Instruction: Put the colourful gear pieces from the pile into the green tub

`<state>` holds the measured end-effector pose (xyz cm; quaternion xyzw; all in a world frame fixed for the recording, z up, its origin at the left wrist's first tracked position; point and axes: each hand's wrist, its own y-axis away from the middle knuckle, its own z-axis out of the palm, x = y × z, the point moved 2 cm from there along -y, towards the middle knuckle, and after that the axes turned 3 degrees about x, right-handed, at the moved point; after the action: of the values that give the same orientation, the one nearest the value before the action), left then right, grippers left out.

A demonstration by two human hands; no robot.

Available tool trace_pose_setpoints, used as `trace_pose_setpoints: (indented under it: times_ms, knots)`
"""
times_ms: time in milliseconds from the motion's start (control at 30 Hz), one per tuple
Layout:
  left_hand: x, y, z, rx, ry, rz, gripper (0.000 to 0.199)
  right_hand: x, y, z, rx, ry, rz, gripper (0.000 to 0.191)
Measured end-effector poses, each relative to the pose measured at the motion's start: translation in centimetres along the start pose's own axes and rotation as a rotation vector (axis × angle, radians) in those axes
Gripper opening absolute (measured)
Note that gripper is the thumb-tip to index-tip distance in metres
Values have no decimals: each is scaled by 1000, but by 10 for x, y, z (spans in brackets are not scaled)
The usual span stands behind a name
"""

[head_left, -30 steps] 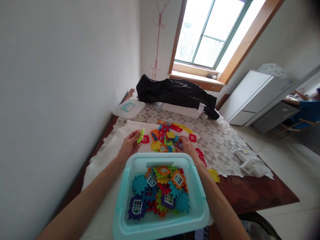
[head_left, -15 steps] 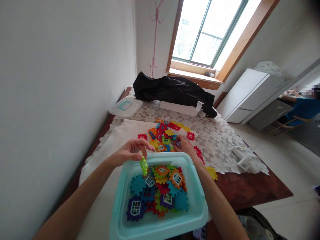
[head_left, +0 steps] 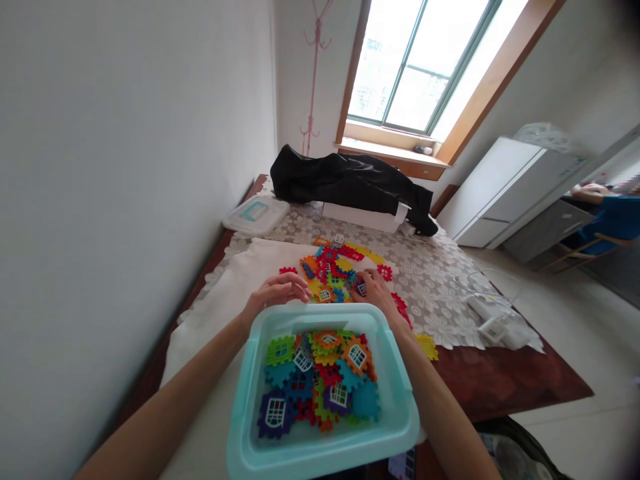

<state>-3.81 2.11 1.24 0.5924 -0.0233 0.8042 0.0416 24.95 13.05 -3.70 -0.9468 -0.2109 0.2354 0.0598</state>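
Note:
A turquoise plastic bin (head_left: 241, 413) stands in front of me, holding several toothed building tiles. Among them are a green tile (head_left: 280, 349) at the far left corner, a purple tile with a white lattice window (head_left: 275, 412), and an orange tile (head_left: 358, 357). My left hand (head_left: 280, 291) hovers by the bin's far left rim, empty, with its fingers apart. Beyond the bin, my right hand (head_left: 374, 288) curls its fingers over a purple tile with a white window (head_left: 361, 289). That tile is partly covered by the hand. Next to it lies a colourful pile of tiles (head_left: 330, 263).
Red tiles (head_left: 401, 308) and a yellow tile (head_left: 427, 347) lie right of my right forearm. At the back are a white lid (head_left: 257, 215) and a black cover (head_left: 350, 179) over a white box. White adapters (head_left: 495, 323) with cables sit at the right edge. A person in blue sits far right.
My left hand has let go of the green tile, which now lies in the bin's far left corner. The hand has risen slightly to the rim. My right hand stays at the purple tile.

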Motion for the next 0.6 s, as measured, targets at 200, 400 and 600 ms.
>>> trace_pose_setpoints:
  times_ms: [200,400,600]
  knots:
    - [-30,-18,-16,188,-411,138,35,5,-4,4,-61,10,32,44]
    - [-48,-23,-26,162,-832,225,36,7,-6,4,-26,-46,8,54]
    - [-53,-23,-26,98,-950,310,28,5,-8,-1,22,-128,1,53]
